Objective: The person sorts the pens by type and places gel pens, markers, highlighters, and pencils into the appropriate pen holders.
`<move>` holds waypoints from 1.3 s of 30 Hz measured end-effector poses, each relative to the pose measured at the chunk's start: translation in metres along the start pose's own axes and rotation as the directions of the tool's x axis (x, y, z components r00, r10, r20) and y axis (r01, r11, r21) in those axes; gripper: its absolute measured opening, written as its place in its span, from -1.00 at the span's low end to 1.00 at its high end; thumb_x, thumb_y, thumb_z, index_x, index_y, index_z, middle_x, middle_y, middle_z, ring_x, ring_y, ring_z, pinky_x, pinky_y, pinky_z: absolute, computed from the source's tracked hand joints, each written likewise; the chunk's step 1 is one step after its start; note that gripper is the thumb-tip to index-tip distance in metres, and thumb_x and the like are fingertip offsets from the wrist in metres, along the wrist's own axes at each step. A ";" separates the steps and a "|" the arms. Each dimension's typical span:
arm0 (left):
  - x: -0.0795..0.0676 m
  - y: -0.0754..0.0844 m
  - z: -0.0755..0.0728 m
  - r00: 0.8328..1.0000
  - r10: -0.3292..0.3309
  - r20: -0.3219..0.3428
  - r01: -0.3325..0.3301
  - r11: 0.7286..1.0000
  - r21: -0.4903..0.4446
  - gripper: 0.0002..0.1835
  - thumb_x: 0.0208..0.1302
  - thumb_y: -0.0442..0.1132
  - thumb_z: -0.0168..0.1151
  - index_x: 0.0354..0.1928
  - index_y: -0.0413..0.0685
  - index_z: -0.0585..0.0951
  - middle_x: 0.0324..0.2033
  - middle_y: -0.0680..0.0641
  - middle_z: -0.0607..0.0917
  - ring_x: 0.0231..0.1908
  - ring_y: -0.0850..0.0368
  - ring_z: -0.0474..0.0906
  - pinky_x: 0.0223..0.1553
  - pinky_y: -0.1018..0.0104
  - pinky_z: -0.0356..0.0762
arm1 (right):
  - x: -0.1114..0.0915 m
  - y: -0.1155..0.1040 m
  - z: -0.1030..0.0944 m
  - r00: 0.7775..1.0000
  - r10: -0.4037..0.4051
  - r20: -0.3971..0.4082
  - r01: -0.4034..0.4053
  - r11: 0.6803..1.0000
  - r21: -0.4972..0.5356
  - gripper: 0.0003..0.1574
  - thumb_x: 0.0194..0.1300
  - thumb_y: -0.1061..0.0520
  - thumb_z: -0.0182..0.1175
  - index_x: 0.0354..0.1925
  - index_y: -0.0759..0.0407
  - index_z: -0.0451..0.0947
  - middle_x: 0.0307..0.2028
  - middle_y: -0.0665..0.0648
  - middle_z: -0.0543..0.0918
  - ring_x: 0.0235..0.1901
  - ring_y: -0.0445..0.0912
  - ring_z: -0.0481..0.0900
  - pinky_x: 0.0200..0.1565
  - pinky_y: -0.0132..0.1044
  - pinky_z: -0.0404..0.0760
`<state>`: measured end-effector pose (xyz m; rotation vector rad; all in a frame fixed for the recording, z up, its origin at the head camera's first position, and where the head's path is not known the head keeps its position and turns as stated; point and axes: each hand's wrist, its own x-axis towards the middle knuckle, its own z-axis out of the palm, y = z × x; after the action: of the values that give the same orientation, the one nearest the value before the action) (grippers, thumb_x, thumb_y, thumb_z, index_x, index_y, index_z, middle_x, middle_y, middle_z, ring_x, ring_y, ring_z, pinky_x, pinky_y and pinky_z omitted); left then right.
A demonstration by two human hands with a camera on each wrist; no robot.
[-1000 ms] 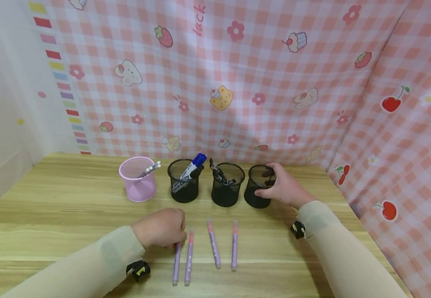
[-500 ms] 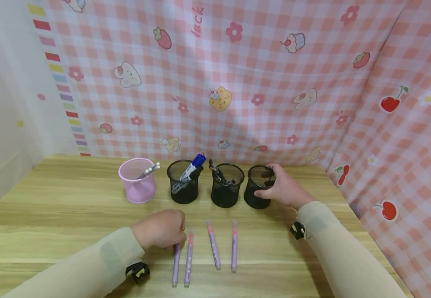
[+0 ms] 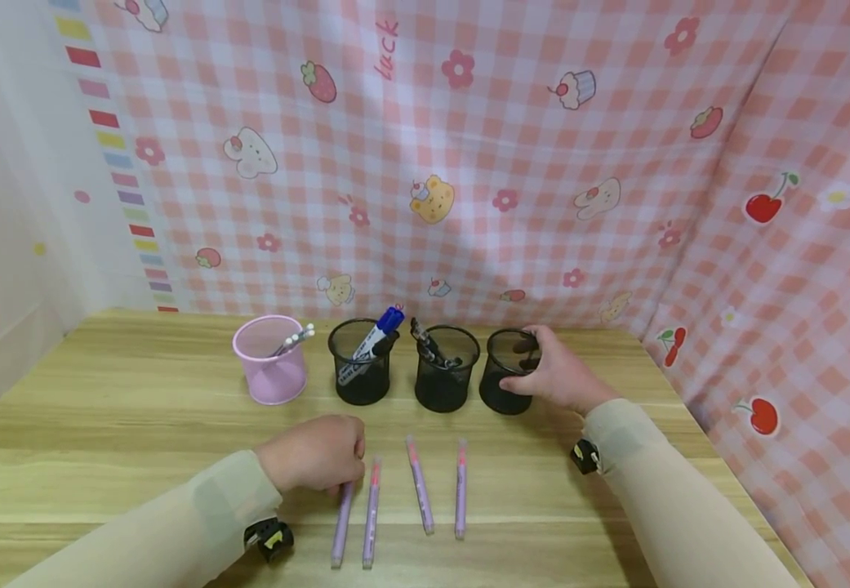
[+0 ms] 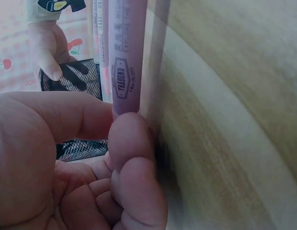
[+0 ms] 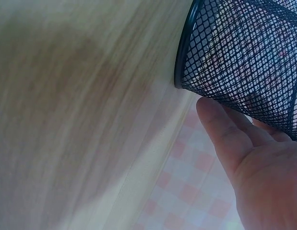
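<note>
In the head view my left hand (image 3: 313, 454) pinches the upper end of a light purple highlighter (image 3: 341, 529); the tip beyond the fingers is hidden. The left wrist view shows thumb and finger closed on that highlighter (image 4: 127, 62), just over the wooden surface. Three more purple highlighters with pink showing near their tips lie to its right, the nearest highlighter (image 3: 371, 518) almost parallel. My right hand (image 3: 560, 371) grips the rightmost black mesh pen cup (image 3: 501, 398), thumb in front and fingers round the far side. In the right wrist view, fingers touch the cup's mesh wall (image 5: 244, 62).
Left of the gripped cup stand a black mesh cup (image 3: 442, 395) with black pens, another black cup (image 3: 362, 388) with markers, and a pink cup (image 3: 275, 382) with white-tipped sticks. Checked cloth (image 3: 366, 163) hangs behind the wooden table (image 3: 138, 441).
The lower end of the pinched highlighter has swung slightly left, away from its neighbour. My right hand keeps its grip on the cup. The head view has tilted up a little.
</note>
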<state>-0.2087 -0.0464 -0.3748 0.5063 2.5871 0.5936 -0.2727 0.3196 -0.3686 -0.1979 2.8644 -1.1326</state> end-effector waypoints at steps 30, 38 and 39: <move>-0.002 0.020 -0.047 0.896 0.181 -0.405 -0.293 0.927 -0.233 -0.90 0.52 -0.30 0.17 -0.12 -0.07 0.43 -0.45 -0.03 0.60 -0.50 0.14 0.49 -0.49 0.36 0.48 | -0.001 -0.001 0.002 1.000 0.014 -0.017 -0.014 1.000 0.000 0.23 0.14 -0.02 0.59 0.52 0.25 0.08 0.32 0.37 0.50 0.27 0.25 0.55 0.29 0.17 0.55; 0.003 0.033 -0.047 0.808 0.211 -0.549 -0.416 0.866 -0.279 -0.92 0.57 -0.27 0.15 -0.04 -0.08 0.46 -0.27 -0.06 0.71 -0.34 0.14 0.63 -0.40 0.34 0.60 | -0.001 0.002 0.001 1.000 0.007 -0.014 -0.007 1.000 0.004 0.25 0.16 -0.04 0.58 0.54 0.26 0.06 0.33 0.37 0.49 0.27 0.25 0.55 0.28 0.18 0.56; 0.004 0.035 -0.047 0.797 0.210 -0.566 -0.428 0.857 -0.285 -0.92 0.58 -0.27 0.15 -0.03 -0.08 0.46 -0.26 -0.06 0.72 -0.31 0.14 0.65 -0.40 0.34 0.61 | -0.001 0.002 0.001 1.000 0.007 -0.014 -0.007 1.000 0.003 0.25 0.16 -0.05 0.58 0.54 0.26 0.05 0.33 0.37 0.49 0.27 0.25 0.55 0.28 0.18 0.56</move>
<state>-0.2258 -0.0304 -0.3210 0.7406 2.7493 1.5417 -0.2722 0.3202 -0.3708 -0.1799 2.8730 -1.1407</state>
